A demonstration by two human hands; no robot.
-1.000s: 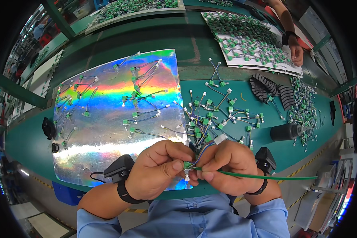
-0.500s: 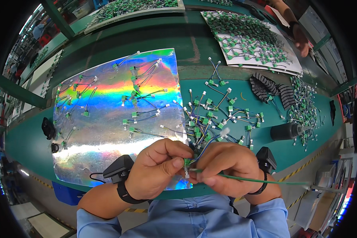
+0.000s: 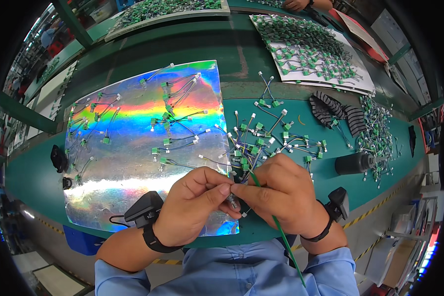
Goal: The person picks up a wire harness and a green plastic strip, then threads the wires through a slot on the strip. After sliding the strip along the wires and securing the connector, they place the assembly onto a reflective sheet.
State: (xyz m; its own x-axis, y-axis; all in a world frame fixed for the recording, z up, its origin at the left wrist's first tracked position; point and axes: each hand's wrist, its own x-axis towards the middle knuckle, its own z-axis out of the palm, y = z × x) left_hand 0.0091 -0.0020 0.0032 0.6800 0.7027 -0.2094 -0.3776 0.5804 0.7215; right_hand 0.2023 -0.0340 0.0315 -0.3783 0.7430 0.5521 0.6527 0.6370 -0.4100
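Note:
My left hand is closed, pinching a small wired connector whose metal end shows between the fingers. Its green body is mostly hidden by the fingertips, and a small white plug shows just below them. Against it press the fingertips of my right hand, which is also closed. A thin green stick passes through the right hand, its long end slanting down toward my right sleeve. Just beyond both hands lies a loose pile of green-and-white wired connectors.
A shiny rainbow-reflecting sheet carries several connectors at left. To the right are a dark bottle, a striped dark cloth and another connector heap. Farther back, a white board holds many more. Another person's hand appears at the top.
My right hand has turned, swinging the green stick from pointing right to pointing down. The connector's white plug has gone from above the right hand. The other person's hand moved from upper right to top.

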